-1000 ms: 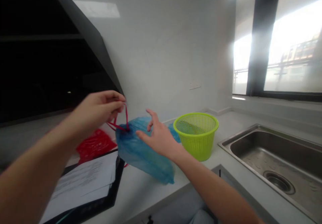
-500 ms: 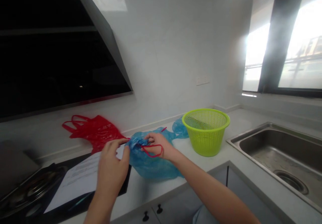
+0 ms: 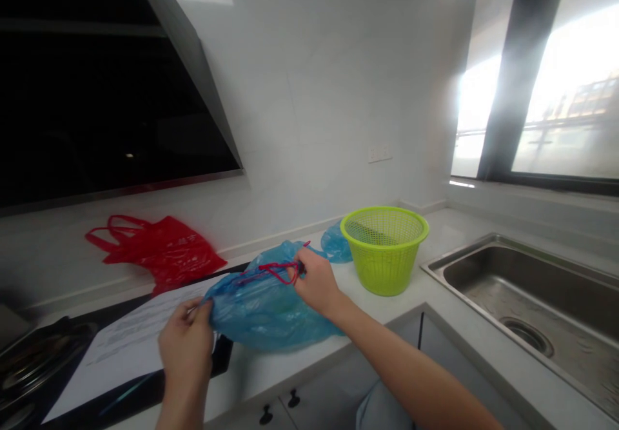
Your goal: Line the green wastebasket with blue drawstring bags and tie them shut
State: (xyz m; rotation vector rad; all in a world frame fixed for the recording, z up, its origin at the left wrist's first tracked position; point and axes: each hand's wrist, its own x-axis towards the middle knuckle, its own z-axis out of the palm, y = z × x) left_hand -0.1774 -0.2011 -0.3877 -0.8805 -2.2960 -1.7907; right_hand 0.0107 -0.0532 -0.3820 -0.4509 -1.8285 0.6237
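On the worktop (image 3: 268,367), left hand (image 3: 186,340) pinching the near-left edge of the blue bag (image 3: 271,317); bag lies between both hands. Right hand (image 3: 316,283) pinching its red drawstring (image 3: 275,266). Beyond: green basket (image 3: 387,267) right, red bag (image 3: 174,253) left.

Two blue bags (image 3: 271,319), one red bag (image 3: 167,249), one green basket (image 3: 385,269), one sink (image 3: 532,282), two black knobs (image 3: 293,400)

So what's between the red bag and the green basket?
The head view shows the blue bag, pinched in the left hand, its red drawstring in the right hand, then more blue plastic beside the green basket.
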